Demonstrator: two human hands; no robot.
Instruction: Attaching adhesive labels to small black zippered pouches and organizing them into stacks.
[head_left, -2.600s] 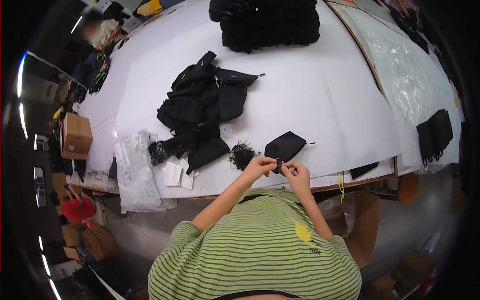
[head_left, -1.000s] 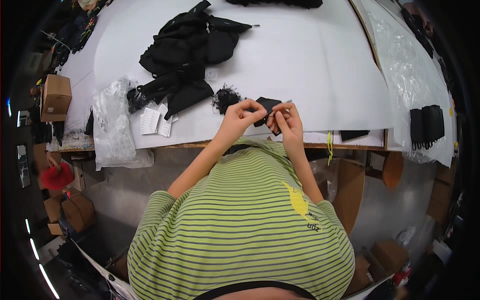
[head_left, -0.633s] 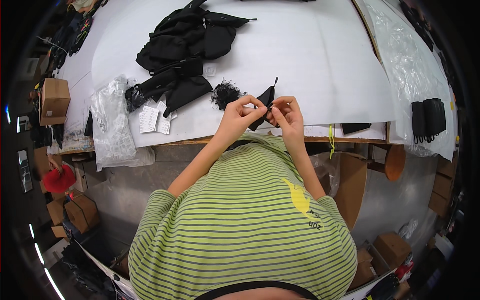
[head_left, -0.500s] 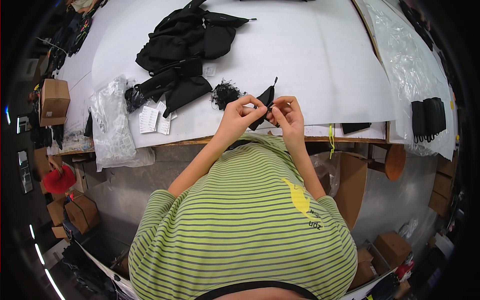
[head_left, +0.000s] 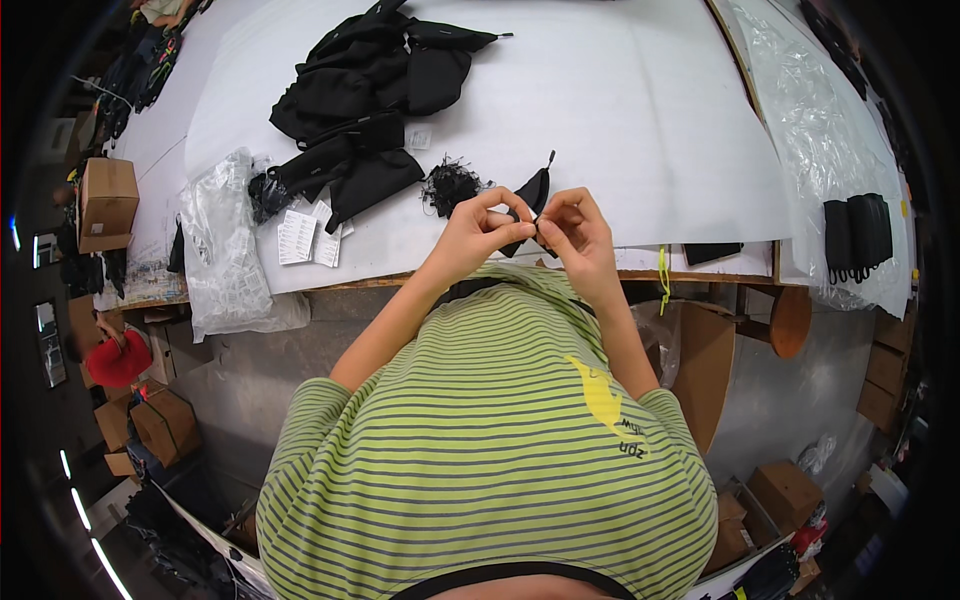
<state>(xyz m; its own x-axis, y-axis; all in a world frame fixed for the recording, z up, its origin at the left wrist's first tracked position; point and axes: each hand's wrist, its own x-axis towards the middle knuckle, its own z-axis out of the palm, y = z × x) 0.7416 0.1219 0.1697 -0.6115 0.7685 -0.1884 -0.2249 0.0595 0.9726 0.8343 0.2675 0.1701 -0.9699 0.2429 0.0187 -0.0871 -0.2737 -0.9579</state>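
Observation:
Close to the near edge of the white table (head_left: 620,130), both hands meet over a small black fabric piece (head_left: 535,188) with a short cord-like tab at its far tip. My left hand (head_left: 478,230) is closed, thumb and fingertips pinching the piece from the left. Opposite it, my right hand (head_left: 578,240) pinches a tiny dark part of the same piece. The fingers hide just what is between them. A tangle of thin black cords (head_left: 452,188) lies beside the left hand. Farther left is a heap of black garments (head_left: 345,85).
White printed labels (head_left: 297,238) and a clear plastic bag (head_left: 220,250) lie at the table's left. Black fabric pieces (head_left: 858,238) sit on plastic at the right. A yellow cord (head_left: 664,278) hangs off the near edge by a round brown stool (head_left: 790,322). Boxes (head_left: 109,205) stand left.
Both hands stay at the black fabric piece. The right hand has shifted slightly, its fingertips drawing closer to the left hand's fingertips. The heap and labels are unmoved.

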